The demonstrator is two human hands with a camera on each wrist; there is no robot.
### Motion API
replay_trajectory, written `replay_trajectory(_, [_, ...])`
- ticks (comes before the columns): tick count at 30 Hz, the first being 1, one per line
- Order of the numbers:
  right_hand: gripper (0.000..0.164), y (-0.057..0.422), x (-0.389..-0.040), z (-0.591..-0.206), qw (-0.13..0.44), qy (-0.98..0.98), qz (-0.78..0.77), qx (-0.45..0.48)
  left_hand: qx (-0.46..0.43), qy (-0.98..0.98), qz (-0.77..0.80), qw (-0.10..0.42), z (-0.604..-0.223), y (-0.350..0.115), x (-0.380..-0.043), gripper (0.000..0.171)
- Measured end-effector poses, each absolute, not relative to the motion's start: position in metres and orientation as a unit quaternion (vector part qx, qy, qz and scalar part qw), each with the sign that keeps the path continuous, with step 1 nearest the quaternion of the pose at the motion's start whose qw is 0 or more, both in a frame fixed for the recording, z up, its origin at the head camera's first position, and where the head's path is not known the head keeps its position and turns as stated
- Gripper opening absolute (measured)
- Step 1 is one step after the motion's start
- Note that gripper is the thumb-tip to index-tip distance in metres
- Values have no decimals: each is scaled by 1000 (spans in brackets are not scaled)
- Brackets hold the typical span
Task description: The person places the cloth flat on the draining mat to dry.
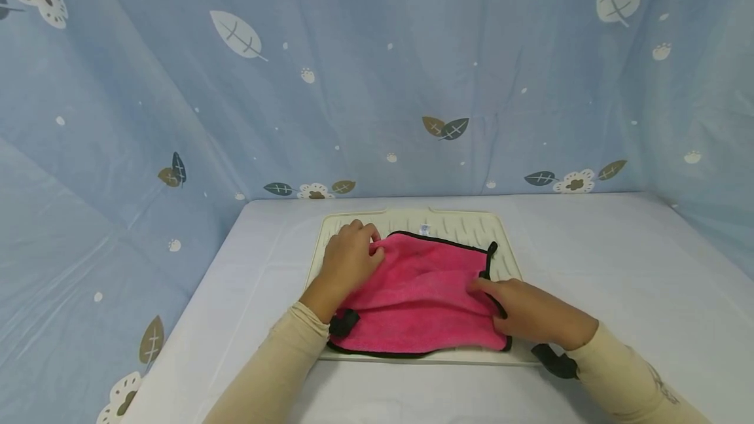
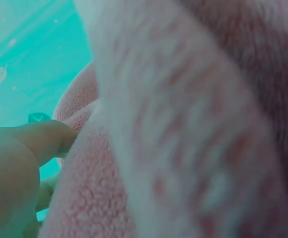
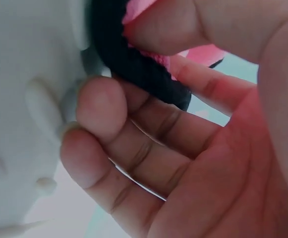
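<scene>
A pink plush towel [image 1: 424, 293] with black edging lies spread and rumpled over a cream ridged tray [image 1: 465, 224]. A short black loop sticks out at its far right corner. My left hand [image 1: 351, 255] pinches the towel near its far left corner, and soft folds of it fill most of the left wrist view. At the right side, my right hand [image 1: 521, 309] grips the black-edged border. In the right wrist view the thumb presses the edging [image 3: 139, 74] against curled fingers, close beside the tray's ridged surface [image 3: 25, 124].
The tray rests on a table with a white cover [image 1: 618, 247]. Behind and to the left hangs a blue curtain [image 1: 365, 70] with leaf and flower prints. Black straps [image 1: 556, 362] are at both wrists, by the cream sleeves [image 1: 277, 358].
</scene>
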State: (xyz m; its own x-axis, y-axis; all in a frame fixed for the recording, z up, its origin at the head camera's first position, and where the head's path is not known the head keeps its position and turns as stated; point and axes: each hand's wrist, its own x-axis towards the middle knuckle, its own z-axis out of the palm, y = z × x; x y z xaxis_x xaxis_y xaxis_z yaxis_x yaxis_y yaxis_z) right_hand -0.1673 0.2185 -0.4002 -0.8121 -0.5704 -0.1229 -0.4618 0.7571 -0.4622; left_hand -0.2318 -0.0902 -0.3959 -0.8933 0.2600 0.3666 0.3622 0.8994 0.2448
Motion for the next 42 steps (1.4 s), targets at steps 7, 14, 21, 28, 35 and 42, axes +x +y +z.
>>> replay_trajectory(7, [50,219,-168,-398,151,918,-225,-290,-137,-971,-156,121,-395,-96,-235,12])
replay_trajectory(14, [43,228,-175,-391,98,928,-230,-276,-132,-977,-154,72,-401,-97,-237,13])
replay_trajectory(21, [26,232,-189,-389,29,953,-215,-212,-132,-976,-164,57,-400,-98,-239,13])
replay_trajectory(28, [19,231,-213,-393,10,960,-203,-192,-128,-974,-176,55,-400,-98,-240,11])
replay_trajectory(35, [23,229,-229,-397,44,963,-198,-176,-133,-973,-178,55,-398,-97,-239,11])
replay_trajectory(42, [32,229,-233,-403,57,964,-190,-179,-144,-972,-180,44,-398,-99,-238,13])
